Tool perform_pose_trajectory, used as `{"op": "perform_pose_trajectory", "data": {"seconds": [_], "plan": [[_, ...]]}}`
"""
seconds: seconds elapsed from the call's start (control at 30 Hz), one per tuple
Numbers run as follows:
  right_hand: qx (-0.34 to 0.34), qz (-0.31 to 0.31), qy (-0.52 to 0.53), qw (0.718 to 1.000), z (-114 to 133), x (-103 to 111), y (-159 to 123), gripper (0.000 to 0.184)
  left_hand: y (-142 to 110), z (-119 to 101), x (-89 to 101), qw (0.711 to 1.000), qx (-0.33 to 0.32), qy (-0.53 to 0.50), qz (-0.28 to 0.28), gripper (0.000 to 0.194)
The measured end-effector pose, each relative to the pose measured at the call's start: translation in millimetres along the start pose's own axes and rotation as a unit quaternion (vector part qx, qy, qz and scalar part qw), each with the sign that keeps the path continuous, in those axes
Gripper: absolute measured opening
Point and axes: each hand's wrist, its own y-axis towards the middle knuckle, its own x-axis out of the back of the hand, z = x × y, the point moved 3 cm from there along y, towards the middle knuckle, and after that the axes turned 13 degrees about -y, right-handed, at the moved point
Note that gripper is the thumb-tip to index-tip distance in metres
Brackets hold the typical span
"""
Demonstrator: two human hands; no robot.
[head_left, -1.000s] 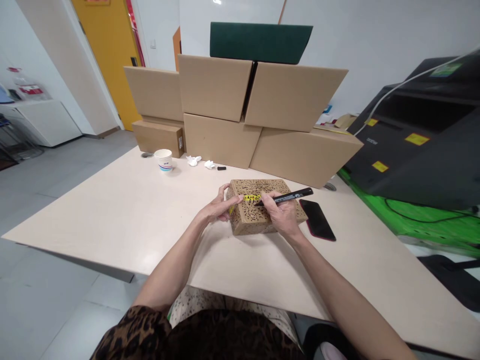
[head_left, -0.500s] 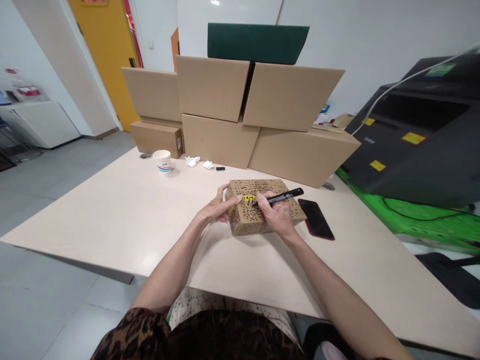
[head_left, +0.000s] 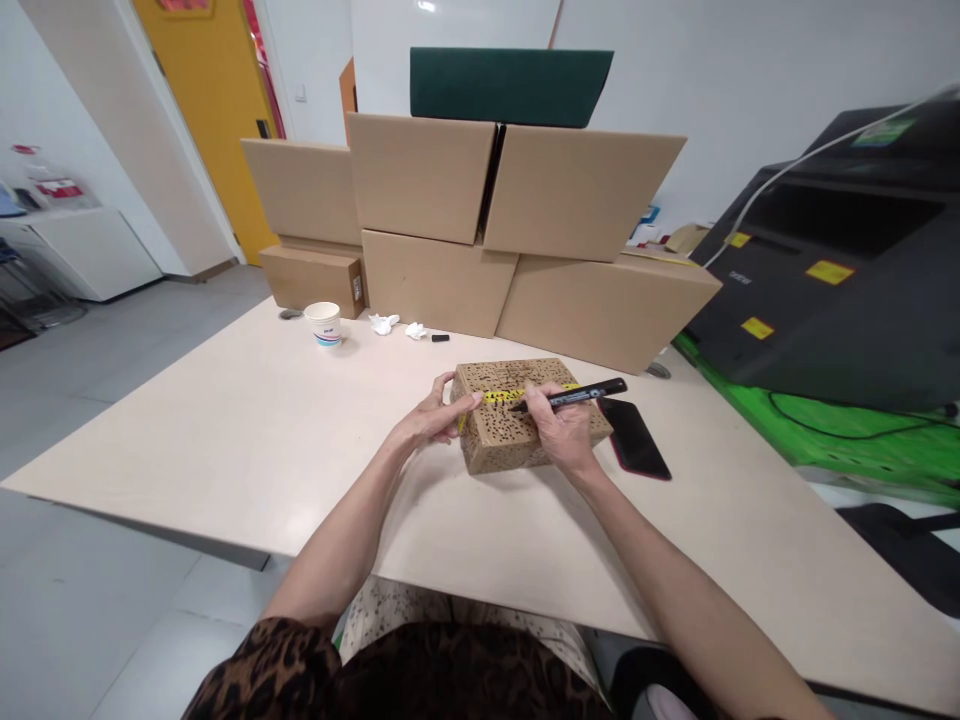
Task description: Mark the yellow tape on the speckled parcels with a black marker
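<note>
A small cardboard box (head_left: 499, 430) covered in black marks lies on the table in front of me. Yellow tape (head_left: 502, 396) with dark print runs across its top and down its left side. My left hand (head_left: 441, 410) grips the box's left end, thumb on the top near the tape and fingers against the side. In my right hand (head_left: 561, 425) a black marker pen (head_left: 589, 392) is pinched, its tip pointing left at the top face, close to the tape. Whether the tip touches the cardboard I cannot tell. Part of the box top is hidden under my right hand.
A phone (head_left: 636, 440) lies right of the box. Behind it are a black pen cap (head_left: 440, 338), crumpled tissues (head_left: 385, 324) and a paper cup (head_left: 323, 325). Large cartons (head_left: 441, 280) are stacked along the table's back, topped by a dark green box (head_left: 510, 88).
My right hand and the marker have shifted slightly right across the box top, showing more of the yellow tape. My left hand keeps its grip on the box.
</note>
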Motion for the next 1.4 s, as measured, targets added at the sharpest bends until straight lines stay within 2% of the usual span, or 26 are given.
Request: {"op": "perform_pose_trajectory", "data": {"seconds": [0.07, 0.2, 0.3, 0.5, 0.93, 1.07, 1.2, 1.4], "plan": [[0.003, -0.003, -0.015, 1.0, -1, 0, 1, 0.045, 1, 1, 0.7, 1.0, -0.004, 0.007, 0.0, 0.102], [-0.002, 0.036, -0.026, 0.999, -2, -2, 4, 0.045, 1, 1, 0.9, 1.0, -0.004, 0.012, -0.005, 0.1], [-0.016, 0.023, -0.009, 1.0, -2, 1, 7, 0.045, 1, 1, 0.1, 1.0, 0.001, 0.01, -0.01, 0.099], [0.009, 0.044, -0.039, 0.998, -1, 2, 5, 0.048, 1, 2, 0.0, 1.0, -0.006, 0.015, -0.01, 0.096], [-0.008, 0.085, 0.007, 0.996, -8, 7, 6, 0.044, 2, 2, -1.0, 1.0, -0.009, 0.003, -0.012, 0.097], [0.013, 0.119, -0.004, 0.993, -7, 9, 5, 0.045, 2, 2, -0.9, 1.0, -0.014, 0.004, -0.013, 0.097], [0.012, 0.105, 0.014, 0.994, -8, 13, 5, 0.044, 3, 2, -0.8, 1.0, -0.014, -0.004, -0.012, 0.097], [0.041, 0.135, -0.009, 0.99, -6, 16, 3, 0.046, 3, 1, -1.0, 1.0, -0.014, -0.006, -0.01, 0.096]]}}
